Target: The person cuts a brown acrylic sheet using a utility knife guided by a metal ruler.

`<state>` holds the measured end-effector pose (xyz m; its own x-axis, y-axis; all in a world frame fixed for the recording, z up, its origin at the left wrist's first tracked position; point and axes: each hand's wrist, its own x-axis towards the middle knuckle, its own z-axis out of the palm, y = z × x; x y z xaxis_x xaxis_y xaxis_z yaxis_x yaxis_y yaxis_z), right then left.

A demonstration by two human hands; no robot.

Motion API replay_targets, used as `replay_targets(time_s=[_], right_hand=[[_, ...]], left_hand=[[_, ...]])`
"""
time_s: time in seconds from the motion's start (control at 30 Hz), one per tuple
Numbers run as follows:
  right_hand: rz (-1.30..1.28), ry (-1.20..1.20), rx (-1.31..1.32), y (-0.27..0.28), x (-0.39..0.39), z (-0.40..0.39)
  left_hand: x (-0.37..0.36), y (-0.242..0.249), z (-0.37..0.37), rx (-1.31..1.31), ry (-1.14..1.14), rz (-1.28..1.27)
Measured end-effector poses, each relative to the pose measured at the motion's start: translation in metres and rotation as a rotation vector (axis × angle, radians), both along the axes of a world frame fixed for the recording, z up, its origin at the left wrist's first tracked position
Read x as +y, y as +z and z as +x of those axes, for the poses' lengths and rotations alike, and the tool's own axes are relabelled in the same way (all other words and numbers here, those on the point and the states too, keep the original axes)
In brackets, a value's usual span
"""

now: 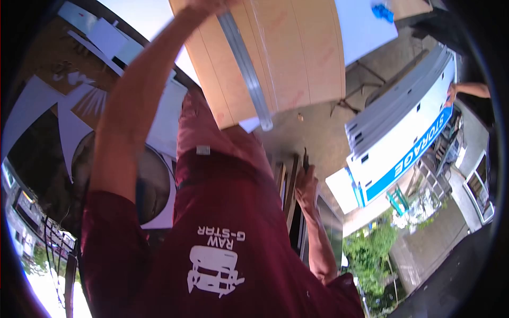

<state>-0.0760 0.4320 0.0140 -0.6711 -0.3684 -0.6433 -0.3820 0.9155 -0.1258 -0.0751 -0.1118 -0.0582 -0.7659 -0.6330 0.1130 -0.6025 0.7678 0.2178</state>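
Observation:
My left hand (211, 4) is at the top edge of the view, by the upper end of a long metal straightedge (244, 69). Its fingers are cut off by the frame, so their grip does not show. The straightedge lies lengthwise over a tan sheet (297, 58) with thin printed lines and faint red marks. Its lower end sticks out slightly past the sheet's near edge. Low beside my right hip, my right hand (306, 185) is closed round a slim dark tool (306, 159), possibly a utility knife. The tool's tip points away from me, apart from the sheet.
White panels (366, 34) lie under and beside the tan sheet, with crumpled blue material (383, 12) on one. At right, another person's hand (450, 94) touches a stack of panels lettered STORAGE (419, 151). White offcuts (93, 103) and a round dark bin (156, 185) are at left.

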Motion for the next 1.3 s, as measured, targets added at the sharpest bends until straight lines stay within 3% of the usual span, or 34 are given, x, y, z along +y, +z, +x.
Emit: replay_targets(time_s=[0.13, 0.23, 0.27, 0.37, 0.43, 0.5, 0.73, 0.93, 1.03, 1.3], right_hand=[[-0.461, -0.191, -0.073, 0.004, -0.073, -0.033], [-0.581, -0.259, -0.178, 0.014, -0.175, -0.056], [-0.594, -0.141, -0.103, -0.004, -0.224, -0.076], [-0.595, 0.023, -0.078, -0.03, -0.337, -0.111], [-0.636, 0.263, 0.079, -0.04, -0.411, -0.13], [-0.471, 0.292, 0.066, -0.015, -0.49, -0.135], [-0.478, 0.412, 0.137, -0.043, -0.662, -0.166], [-0.375, 0.317, 0.05, -0.037, -0.712, -0.166], [-0.463, 0.531, 0.292, -0.071, -0.715, -0.185], [-0.448, 0.528, 0.323, -0.072, -0.72, -0.18]], left_hand=[[0.011, -0.017, 0.006, 0.143, 0.015, -0.107], [0.006, -0.015, 0.008, 0.123, 0.036, -0.197], [-0.012, -0.022, 0.012, 0.225, 0.038, -0.103], [-0.045, -0.002, 0.025, 0.173, 0.103, -0.152], [-0.073, -0.011, 0.031, 0.142, 0.121, -0.194], [-0.089, -0.01, 0.037, 0.122, 0.123, -0.19], [-0.096, -0.006, 0.039, 0.093, 0.114, -0.079], [-0.099, -0.004, 0.04, 0.118, 0.12, 0.002], [-0.101, -0.003, 0.039, 0.121, 0.123, 0.034], [-0.101, -0.001, 0.041, 0.14, 0.118, 0.085]])
